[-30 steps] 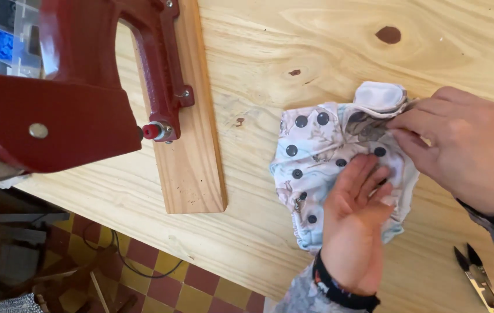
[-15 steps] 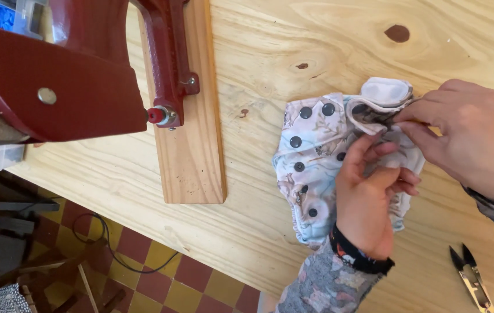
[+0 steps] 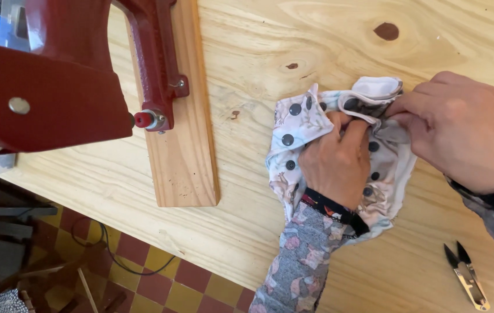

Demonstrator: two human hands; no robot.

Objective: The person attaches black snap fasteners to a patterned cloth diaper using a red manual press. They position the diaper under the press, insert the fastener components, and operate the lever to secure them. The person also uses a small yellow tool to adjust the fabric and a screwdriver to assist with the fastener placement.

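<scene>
A patterned cloth (image 3: 311,116) with dark snaps lies bunched on the plywood worktop (image 3: 293,35), toward its near edge and right of the middle. The left hand (image 3: 335,157) rests palm down on the middle of the cloth, its grip curled shut around a fold of white edging near the cloth's far side. The right hand (image 3: 461,130) comes in from the right edge, thumb and fingers pinched together on the same far-right part of the cloth, just beside the left fingertips (the two hands almost touch there). The cloth spreads out under and around the left hand, with snaps showing on both sides of it.

Well left of the cloth, a red press (image 3: 55,81) stands on a wooden board (image 3: 183,168) that reaches to the near edge of the worktop. Small thread snips (image 3: 466,277) lie near the near right corner, apart from both hands.
</scene>
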